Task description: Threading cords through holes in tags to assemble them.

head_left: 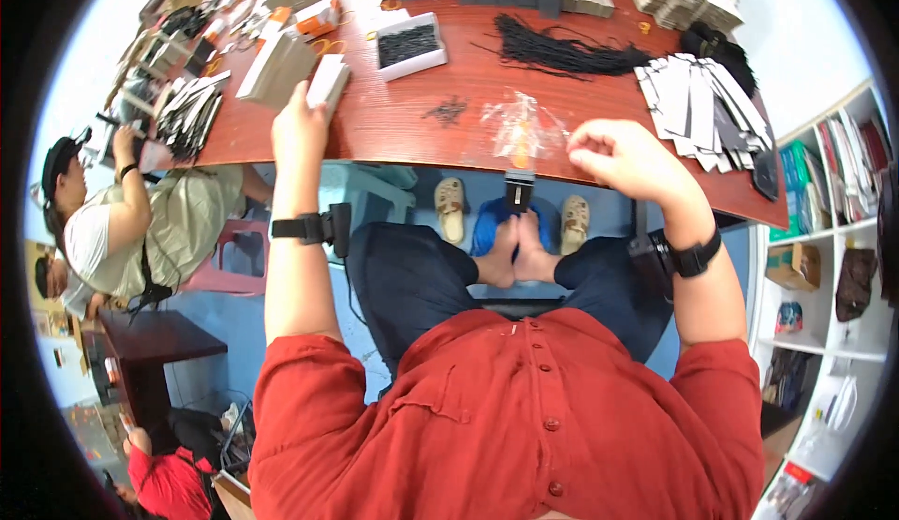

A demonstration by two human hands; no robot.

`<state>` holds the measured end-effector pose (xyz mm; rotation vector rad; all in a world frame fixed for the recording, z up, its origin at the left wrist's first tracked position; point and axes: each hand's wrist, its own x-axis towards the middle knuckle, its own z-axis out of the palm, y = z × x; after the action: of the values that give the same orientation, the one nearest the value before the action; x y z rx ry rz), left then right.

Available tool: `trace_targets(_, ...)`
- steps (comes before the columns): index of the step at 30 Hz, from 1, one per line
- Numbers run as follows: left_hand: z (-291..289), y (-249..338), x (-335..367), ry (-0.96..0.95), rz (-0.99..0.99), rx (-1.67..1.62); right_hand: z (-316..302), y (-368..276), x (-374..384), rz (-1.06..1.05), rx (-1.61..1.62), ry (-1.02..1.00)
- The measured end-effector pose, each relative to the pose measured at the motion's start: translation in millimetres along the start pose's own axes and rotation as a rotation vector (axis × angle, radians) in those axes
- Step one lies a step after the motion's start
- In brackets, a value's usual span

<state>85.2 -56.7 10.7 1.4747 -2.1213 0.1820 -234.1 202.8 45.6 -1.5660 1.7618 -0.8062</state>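
Red wood-grain table spans the upper frame, a bundle of black cords lying toward its right. At upper left, the left hand has its fingers against a slim white pack; I cannot tell whether it grips. Right of centre, the right hand curls loosely, apparently empty, near crumpled clear plastic. Handling the pack seems the step in hand; the next move probably calls for a secure pinch

We see a white shelf w/ lots of stuff at 3 o'clock, a pink stool at 9, a brown desk approx 8, & a person in red btwn 7 & 8.
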Motion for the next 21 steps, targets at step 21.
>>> trace_targets(21,31.6,135.3,-191.8,-0.628,0.309,-0.969,-19.2,29.3,64.5,0.264,-0.542,0.222)
